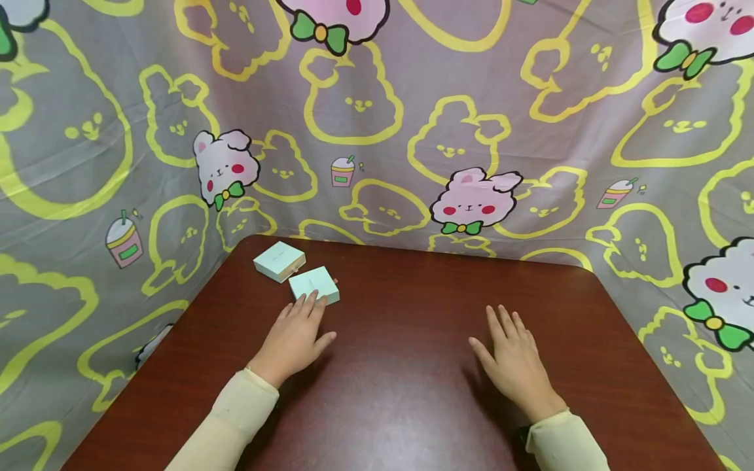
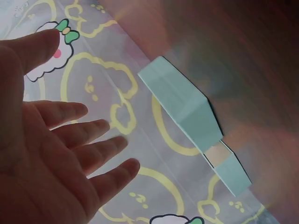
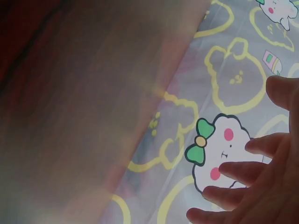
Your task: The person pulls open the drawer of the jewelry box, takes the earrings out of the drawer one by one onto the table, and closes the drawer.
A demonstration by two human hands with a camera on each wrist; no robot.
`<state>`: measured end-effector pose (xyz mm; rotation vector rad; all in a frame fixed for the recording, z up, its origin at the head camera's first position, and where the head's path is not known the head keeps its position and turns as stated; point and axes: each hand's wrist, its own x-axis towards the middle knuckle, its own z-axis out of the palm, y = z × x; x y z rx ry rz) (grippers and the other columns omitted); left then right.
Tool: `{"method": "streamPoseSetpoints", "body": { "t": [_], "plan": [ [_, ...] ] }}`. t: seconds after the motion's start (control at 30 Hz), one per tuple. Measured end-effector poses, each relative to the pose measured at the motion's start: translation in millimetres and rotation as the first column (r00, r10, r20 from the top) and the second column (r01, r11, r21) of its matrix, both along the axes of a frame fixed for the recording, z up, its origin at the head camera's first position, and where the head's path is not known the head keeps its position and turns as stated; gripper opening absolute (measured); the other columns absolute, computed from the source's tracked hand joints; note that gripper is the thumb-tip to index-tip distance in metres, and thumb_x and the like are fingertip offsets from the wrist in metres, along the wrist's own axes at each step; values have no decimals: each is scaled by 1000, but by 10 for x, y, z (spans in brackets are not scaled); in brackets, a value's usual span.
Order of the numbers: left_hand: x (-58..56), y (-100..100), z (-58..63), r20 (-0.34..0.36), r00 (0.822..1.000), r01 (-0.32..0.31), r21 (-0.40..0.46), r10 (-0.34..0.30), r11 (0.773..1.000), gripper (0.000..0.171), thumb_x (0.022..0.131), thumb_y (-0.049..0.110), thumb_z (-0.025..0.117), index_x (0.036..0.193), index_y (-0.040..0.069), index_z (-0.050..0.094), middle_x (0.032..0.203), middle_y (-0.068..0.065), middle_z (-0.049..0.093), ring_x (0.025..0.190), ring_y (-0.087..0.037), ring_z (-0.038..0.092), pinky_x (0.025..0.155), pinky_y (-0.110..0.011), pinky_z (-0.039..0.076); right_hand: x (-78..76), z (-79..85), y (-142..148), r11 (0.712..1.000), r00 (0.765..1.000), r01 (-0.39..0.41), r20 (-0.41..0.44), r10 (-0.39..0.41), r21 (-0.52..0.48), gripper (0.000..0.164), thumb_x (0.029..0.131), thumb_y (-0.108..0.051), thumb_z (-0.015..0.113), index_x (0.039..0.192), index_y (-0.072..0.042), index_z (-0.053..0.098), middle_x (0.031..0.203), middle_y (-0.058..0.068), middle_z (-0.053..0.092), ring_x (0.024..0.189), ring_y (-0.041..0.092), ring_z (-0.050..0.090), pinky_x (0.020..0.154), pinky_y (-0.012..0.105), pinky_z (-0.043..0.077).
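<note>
Two pale mint boxes lie at the table's far left. The nearer box (image 1: 310,281) has a small tab on its right side. Behind it and to the left sits the farther box (image 1: 279,260), with a tan side showing. My left hand (image 1: 296,340) hovers with fingers spread, its fingertips overlapping the nearer box's front edge in the head view. In the left wrist view a gap shows between those fingers and the nearer box (image 2: 182,102). On the right, my right hand (image 1: 514,356) is held over bare tabletop, fingers extended, with nothing in it.
The dark reddish-brown table (image 1: 406,327) has rounded far corners. A grey curtain (image 1: 377,163) printed with yellow outlines and white rabbits hangs close along its back and sides. Light reflects off the table's near middle.
</note>
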<state>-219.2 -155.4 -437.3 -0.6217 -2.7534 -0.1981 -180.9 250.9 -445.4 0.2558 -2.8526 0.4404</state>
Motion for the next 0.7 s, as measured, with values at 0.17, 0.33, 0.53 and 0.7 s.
{"method": "streamPoseSetpoints", "body": {
  "t": [0.17,0.33,0.53,0.7],
  "plan": [
    [-50,-70,-37,-27,1000,-3,6,3,1000,70,89,40,69,137,-7,49,133,-26,53,117,-40,54,94,-53,42,-91,-36,-32,999,998,-39,-48,39,-3,75,98,-45,54,151,2,28,150,29,29,138,49,21,107,60,19],
    [-142,-192,-32,-18,999,-35,9,35,999,71,90,41,67,137,-8,48,132,-26,54,115,-39,56,89,-53,46,-185,-45,-92,996,994,-80,-84,77,-30,71,94,-35,63,146,4,35,144,28,40,134,47,31,108,56,23],
    [-341,-386,-45,15,996,-85,69,84,994,72,90,39,68,137,-11,45,133,-27,51,114,-41,55,85,-54,48,-303,-28,-215,994,997,-76,-31,74,-80,70,93,-35,64,148,-1,36,140,25,47,128,43,41,102,57,32],
    [-502,-515,-98,126,983,-151,138,134,979,73,93,38,65,139,-12,41,140,-30,44,119,-44,51,85,-58,46,-428,-38,-328,991,997,-65,28,69,-113,68,94,-36,63,148,-5,37,136,18,53,123,40,49,96,57,38]
  ]
}}
